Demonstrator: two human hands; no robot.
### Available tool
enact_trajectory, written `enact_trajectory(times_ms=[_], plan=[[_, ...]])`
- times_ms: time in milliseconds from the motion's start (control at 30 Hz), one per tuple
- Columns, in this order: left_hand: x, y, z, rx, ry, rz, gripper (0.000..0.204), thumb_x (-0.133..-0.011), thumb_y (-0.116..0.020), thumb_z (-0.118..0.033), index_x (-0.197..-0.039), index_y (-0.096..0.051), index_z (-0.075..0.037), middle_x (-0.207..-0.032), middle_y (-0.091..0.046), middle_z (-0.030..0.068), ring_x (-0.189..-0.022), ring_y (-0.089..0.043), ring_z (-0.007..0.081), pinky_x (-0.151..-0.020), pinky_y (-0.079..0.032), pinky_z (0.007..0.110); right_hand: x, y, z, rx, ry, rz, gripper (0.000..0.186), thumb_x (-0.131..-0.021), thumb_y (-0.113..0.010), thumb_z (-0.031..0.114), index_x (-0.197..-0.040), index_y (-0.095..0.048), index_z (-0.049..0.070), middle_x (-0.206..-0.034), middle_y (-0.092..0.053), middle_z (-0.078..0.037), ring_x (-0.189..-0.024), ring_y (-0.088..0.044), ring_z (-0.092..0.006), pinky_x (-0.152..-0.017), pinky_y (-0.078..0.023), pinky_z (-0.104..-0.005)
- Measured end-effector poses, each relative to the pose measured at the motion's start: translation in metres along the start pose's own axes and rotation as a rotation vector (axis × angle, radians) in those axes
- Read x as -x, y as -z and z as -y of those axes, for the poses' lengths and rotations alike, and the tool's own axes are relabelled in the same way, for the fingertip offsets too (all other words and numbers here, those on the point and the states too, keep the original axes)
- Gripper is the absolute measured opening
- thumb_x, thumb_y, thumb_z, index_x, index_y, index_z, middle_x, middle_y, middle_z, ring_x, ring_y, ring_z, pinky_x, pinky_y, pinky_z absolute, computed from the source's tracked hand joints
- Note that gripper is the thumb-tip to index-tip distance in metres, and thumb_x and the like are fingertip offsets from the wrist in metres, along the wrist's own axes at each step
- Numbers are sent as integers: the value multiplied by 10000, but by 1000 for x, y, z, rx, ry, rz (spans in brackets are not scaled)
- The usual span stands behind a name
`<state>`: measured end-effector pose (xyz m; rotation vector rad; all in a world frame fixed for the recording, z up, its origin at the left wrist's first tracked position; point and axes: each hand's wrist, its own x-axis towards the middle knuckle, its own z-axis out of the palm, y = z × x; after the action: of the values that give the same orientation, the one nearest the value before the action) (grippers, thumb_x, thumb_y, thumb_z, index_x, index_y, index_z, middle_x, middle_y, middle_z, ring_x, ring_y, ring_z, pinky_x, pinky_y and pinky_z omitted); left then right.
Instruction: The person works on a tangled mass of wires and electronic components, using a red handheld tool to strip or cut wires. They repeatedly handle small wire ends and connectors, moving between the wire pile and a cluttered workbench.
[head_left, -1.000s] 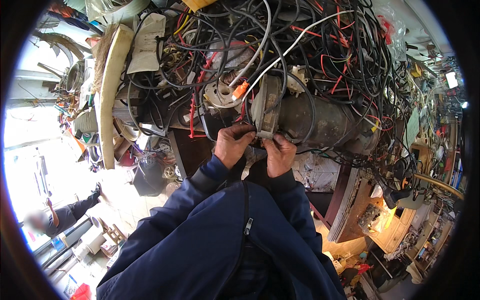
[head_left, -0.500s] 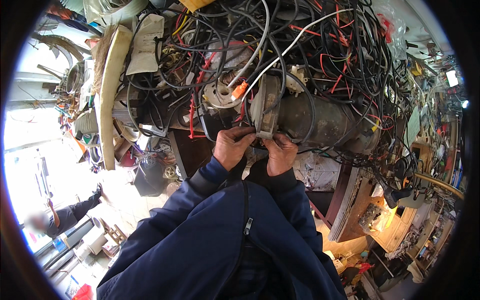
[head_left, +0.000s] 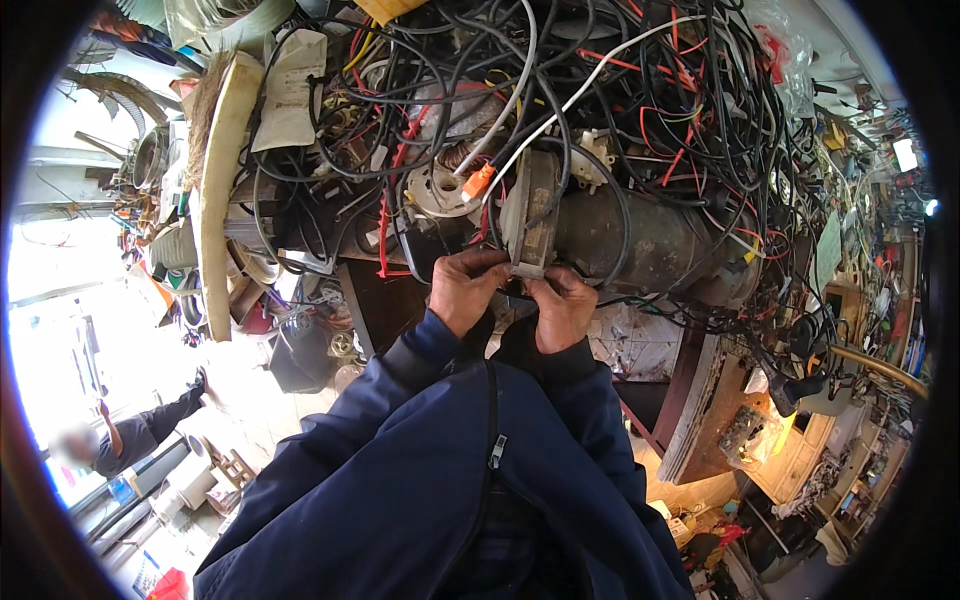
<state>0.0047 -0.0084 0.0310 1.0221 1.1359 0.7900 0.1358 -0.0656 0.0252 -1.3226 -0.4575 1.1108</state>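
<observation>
My left hand [head_left: 463, 290] and my right hand [head_left: 560, 305] meet at the lower end of an upright, grimy metal flange [head_left: 532, 215] on a large dark cylinder [head_left: 645, 240]. My left fingers pinch just left of that end, and my right thumb and fingers are closed just right of it. What is between my fingertips is hidden or too small to make out. Beside the flange lie a round pale plate with a centre hole [head_left: 435, 195] and an orange connector [head_left: 478, 181].
Tangled black, white and red cables [head_left: 640, 90] cover the machinery. A long cream foam strip [head_left: 215, 240] stands at the left. A person in dark clothes [head_left: 150, 425] is at the lower left. A wooden cabinet [head_left: 800, 450] with clutter is at the right.
My hands stay at the lower end of the flange, with only very slight finger movement. The rest looks the same.
</observation>
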Motion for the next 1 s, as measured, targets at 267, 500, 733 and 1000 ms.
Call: enact_trajectory(times_ms=[267, 500, 733, 1000], plan=[[-6, 3, 8, 55, -11, 20, 141, -824, -692, -27, -929, -685, 66, -788, -682, 51, -723, -588, 66, -642, -486, 234, -1, 8, -6, 262, 29, -4, 103, -795, -621, -12, -853, -690, -61, -760, -672, -59, -682, -586, -111, -647, -469, -248], [-5, 3, 7, 50, -15, 45, 140, -825, -693, -31, -933, -689, 58, -796, -685, 49, -724, -588, 67, -651, -488, 232, 5, 0, -3, 51, 72, 8, 75, -787, -608, -66, -836, -665, -70, -771, -650, -64, -691, -572, -109, -650, -452, -252], [-6, 6, 6, 28, -5, 63, 136, -823, -693, -32, -925, -691, 58, -802, -690, 54, -729, -590, 68, -657, -491, 235, 2, 4, -2, 161, 115, 19, 105, -794, -600, -62, -871, -673, -59, -804, -656, -48, -728, -579, -106, -688, -459, -253], [-12, 6, 0, 15, -4, 96, 130, -810, -699, -15, -916, -691, 60, -791, -692, 65, -719, -593, 69, -646, -496, 235, -4, 0, -2, 192, 161, -32, 75, -772, -626, -23, -809, -675, -66, -705, -654, -53, -680, -578, -93, -640, -462, -240]])
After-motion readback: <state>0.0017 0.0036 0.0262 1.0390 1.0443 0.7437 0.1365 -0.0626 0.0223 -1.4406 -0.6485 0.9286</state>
